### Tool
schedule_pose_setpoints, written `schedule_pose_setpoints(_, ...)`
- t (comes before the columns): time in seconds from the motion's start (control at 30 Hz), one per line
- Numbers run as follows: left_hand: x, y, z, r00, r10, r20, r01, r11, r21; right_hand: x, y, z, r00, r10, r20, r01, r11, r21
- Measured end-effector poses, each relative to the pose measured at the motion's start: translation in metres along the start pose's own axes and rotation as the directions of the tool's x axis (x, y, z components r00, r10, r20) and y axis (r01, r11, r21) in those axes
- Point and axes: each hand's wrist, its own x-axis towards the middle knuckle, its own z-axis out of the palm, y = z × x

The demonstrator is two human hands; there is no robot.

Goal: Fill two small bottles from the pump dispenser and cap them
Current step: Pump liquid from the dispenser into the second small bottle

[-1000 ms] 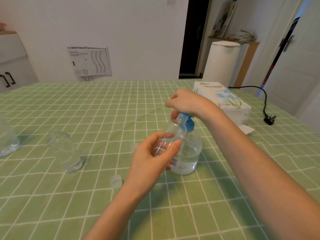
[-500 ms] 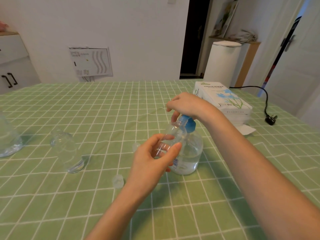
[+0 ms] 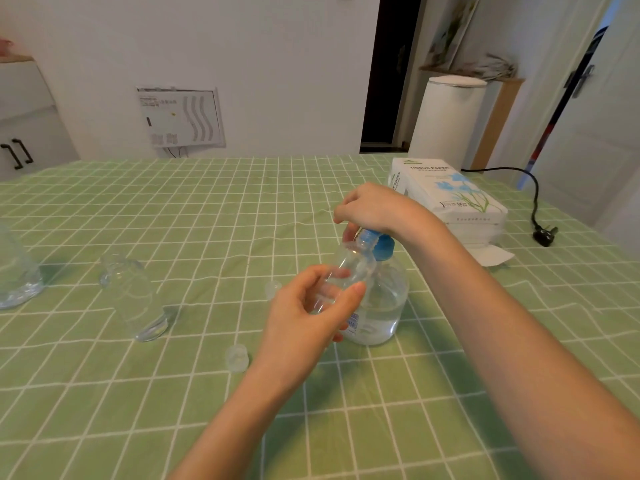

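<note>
Left hand (image 3: 304, 317) pinches small clear plastic bottle (image 3: 349, 268), mouth tilted up-right to blue-topped clear pump dispenser (image 3: 384, 299). Right hand (image 3: 374, 209) grips its top. Clear cap (image 3: 237, 356) lies lower-left.

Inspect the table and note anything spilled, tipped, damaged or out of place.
No spill shows. One loose cap and a second cap lie on the tablecloth. A power plug lies at the far right, odd beside liquid work. The clear bottle at left seems to lean, perhaps lens distortion.

We find the pump dispenser (image 3: 381, 303) right of centre, our right hand (image 3: 372, 209) gripping its top, our left hand (image 3: 308, 323) holding a small bottle (image 3: 351, 268) before it. A second bottle (image 3: 133, 299) sits well left (a near cap (image 3: 237, 357), a far cap (image 3: 272, 289) between); a tissue pack (image 3: 450, 202) lies behind.
</note>
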Motion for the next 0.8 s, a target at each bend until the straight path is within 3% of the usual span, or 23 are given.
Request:
schedule_pose_setpoints(0.37, 0.002, 0.005, 0.001, 1.0, 0.027, 0.001, -0.027, 0.999, -0.018, 0.0, -0.007, -0.011, 0.995, -0.056, -0.086, 0.051, 0.997, -0.059)
schedule_pose_setpoints(0.8, 0.0, -0.001, 0.0, 1.0, 0.013, 0.01, -0.013, 1.0, 0.008, 0.0, 0.002, 0.001, 1.0, -0.013, -0.019, 0.014, 0.999, 0.049)
